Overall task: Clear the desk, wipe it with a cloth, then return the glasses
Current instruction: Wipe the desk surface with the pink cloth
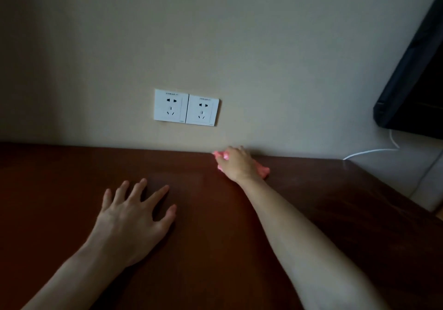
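Both forearms fill the bottom of the view, stretched out over the dark reddish-brown wooden desk [215, 249]. Left hand [134, 216] is nearest, lying flat on the top with fingers spread and relaxed, holding nothing, looks like it's just bracing. Right hand [236, 163] is reached way out to the back edge where the desk meets the beige wall [239, 34], pressing down on a crumpled pink cloth [262, 170] that pokes out on both sides of it. Can't really tell if the fingers curl round the cloth or just push on it.

Cloth looks soft, light and floppy, so I'd say bunch it under the palm rather than pinch a corner, otherwise it'll just drag.

White double wall socket [186, 107] sits above. No glasses in sight.
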Demonstrator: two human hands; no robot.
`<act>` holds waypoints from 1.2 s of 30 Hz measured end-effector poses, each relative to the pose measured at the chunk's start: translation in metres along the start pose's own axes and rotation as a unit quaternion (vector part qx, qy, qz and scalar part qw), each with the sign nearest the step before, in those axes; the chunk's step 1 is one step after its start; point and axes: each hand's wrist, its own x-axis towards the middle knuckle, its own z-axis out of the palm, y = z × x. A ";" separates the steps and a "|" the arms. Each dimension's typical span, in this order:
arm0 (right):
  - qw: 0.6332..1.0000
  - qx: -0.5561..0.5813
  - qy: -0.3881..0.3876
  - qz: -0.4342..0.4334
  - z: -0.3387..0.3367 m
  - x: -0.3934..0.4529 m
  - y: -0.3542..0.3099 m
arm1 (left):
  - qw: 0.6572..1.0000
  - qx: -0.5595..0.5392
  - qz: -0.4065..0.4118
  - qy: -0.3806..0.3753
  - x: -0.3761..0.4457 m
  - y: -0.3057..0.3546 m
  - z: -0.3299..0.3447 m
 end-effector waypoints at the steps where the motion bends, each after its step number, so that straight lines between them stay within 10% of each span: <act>1: 0.996 -0.026 0.023 0.084 0.000 0.005 0.005 | 1.000 -0.001 0.001 0.004 0.000 0.001 0.001; 7: 0.999 -0.016 0.001 -0.035 0.009 0.003 0.004 | 1.000 -0.007 -0.006 0.004 -0.001 0.002 0.002; 10: 0.997 -0.021 0.051 0.062 0.013 0.008 -0.006 | 1.000 0.001 -0.004 0.004 -0.002 0.002 -0.001; 14: 0.993 0.067 -0.003 -0.096 0.016 0.005 -0.015 | 1.000 0.006 -0.008 -0.005 -0.004 0.002 -0.005; 19: 0.999 0.019 0.015 -0.042 0.004 -0.013 -0.006 | 1.000 0.007 0.000 0.003 -0.006 0.002 -0.005; 36: 0.982 0.063 0.067 -0.163 -0.108 -0.365 0.026 | 0.995 -0.041 0.060 0.065 -0.148 0.117 -0.006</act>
